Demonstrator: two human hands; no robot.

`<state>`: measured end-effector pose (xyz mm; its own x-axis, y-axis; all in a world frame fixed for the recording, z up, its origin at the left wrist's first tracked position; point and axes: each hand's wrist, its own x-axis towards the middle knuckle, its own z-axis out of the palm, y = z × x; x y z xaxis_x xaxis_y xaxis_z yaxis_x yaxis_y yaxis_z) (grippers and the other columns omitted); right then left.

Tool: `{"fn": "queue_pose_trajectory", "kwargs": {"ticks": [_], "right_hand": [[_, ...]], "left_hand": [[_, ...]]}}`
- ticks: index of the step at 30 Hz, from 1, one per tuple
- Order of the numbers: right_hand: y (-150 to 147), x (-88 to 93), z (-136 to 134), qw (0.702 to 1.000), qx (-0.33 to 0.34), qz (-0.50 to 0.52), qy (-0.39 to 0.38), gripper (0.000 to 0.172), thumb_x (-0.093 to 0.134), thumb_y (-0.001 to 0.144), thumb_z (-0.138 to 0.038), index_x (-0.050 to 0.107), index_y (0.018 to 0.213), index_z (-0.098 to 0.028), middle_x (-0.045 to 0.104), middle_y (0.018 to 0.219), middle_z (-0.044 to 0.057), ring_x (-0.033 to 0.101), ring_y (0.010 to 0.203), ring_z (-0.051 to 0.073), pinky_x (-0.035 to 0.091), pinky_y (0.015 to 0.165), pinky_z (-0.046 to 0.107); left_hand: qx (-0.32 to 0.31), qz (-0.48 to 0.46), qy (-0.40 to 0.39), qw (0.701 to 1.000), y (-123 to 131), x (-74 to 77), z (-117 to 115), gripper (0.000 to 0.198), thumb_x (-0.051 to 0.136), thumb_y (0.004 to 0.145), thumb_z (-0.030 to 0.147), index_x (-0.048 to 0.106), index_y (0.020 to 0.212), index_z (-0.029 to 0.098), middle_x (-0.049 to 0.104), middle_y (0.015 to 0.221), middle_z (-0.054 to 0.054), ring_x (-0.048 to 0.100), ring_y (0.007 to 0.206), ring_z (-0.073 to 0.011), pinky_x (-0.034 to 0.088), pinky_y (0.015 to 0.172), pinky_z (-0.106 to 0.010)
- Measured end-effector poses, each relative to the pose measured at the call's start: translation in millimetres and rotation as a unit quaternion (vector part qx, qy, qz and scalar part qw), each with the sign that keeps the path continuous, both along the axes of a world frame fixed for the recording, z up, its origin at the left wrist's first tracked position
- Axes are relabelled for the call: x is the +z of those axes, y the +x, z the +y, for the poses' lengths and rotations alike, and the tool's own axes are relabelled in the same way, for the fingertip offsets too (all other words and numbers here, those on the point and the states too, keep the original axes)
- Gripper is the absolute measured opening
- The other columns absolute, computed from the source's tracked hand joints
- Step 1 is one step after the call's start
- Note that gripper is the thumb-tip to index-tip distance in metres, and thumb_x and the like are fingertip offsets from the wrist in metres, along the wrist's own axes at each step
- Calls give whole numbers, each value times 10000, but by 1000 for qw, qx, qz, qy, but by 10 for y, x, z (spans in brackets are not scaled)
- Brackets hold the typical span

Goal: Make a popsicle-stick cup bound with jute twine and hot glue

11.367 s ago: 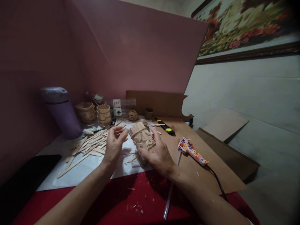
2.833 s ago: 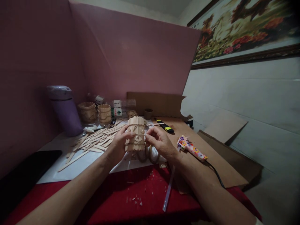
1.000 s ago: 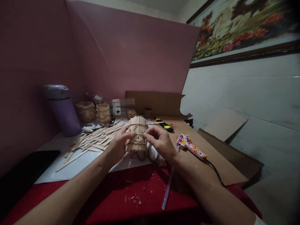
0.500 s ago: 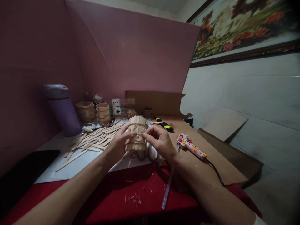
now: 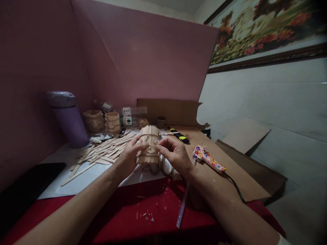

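My left hand is closed round the left side of a craft-stick cup, its thumb across the front. The cup is a ring of pale wooden sticks with rounded ends, with twine-like bands and small raised pieces on its side. My right hand is pinched at the cup's right side, fingertips touching or very near it; anything between them is too small to make out. Behind and below the cup, rolls of tape are partly hidden.
Loose craft sticks lie to the left, before two similar cups and a purple bottle. On the right are a flowered glue gun with a clear glue stick, and a utility knife. Scraps dot the red cloth.
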<state>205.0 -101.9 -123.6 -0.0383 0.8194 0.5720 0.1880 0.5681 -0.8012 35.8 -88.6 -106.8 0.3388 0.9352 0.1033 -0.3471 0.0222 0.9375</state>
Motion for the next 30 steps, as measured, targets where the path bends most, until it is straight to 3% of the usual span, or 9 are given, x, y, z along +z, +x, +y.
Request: {"fn": "queue_pose_trajectory", "kwargs": {"ticks": [21,30], "right_hand": [[-3,-19,-10,999,-36,-22,19,148,667,807,-351,629,805,-208,591,691,-11,509,627,132,406,582,273],[9,-30,10,996,-79,-43,21,142,636,828,-331,622,759,-207,594,683,-10,482,603,126,374,568,274]], "left_hand": [[37,-9,15,999,41,-5,29,595,811,618,265,623,1174,161,684,1035,-91,650,815,-208,539,585,-276],[-18,-53,0,998,25,-86,94,621,856,654,344,607,1193,162,701,1037,-110,684,784,-220,556,596,-298]]}}
